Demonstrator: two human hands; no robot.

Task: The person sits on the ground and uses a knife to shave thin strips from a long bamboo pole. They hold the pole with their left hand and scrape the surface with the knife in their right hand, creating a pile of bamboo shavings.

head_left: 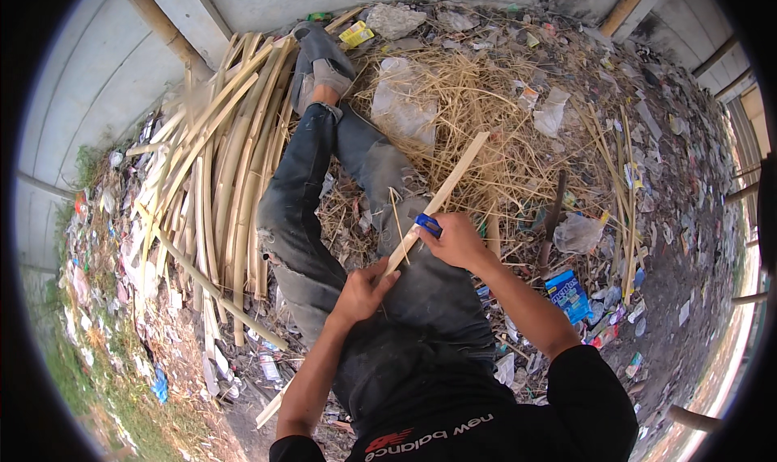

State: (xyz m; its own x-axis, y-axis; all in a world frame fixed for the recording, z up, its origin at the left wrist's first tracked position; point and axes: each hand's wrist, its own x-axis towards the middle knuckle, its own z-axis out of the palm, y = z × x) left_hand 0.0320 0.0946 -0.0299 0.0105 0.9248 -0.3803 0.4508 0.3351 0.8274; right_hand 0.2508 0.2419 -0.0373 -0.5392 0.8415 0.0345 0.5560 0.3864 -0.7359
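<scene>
Blue packet (569, 297) noted on the ground to my right, contents not visible. Pale, flat, straight strip (456, 177) slants over my right leg (445, 292), thin sliver (398, 219) beside it. My left hand (360, 297) is closed around the strip; my right hand (458, 241) is curled on a blue tool (428, 225) against it

Black short-sleeved shirt (510, 425) with red and white print (388, 441), ripped dark trousers (441, 300), grey shoes (330, 64).
</scene>
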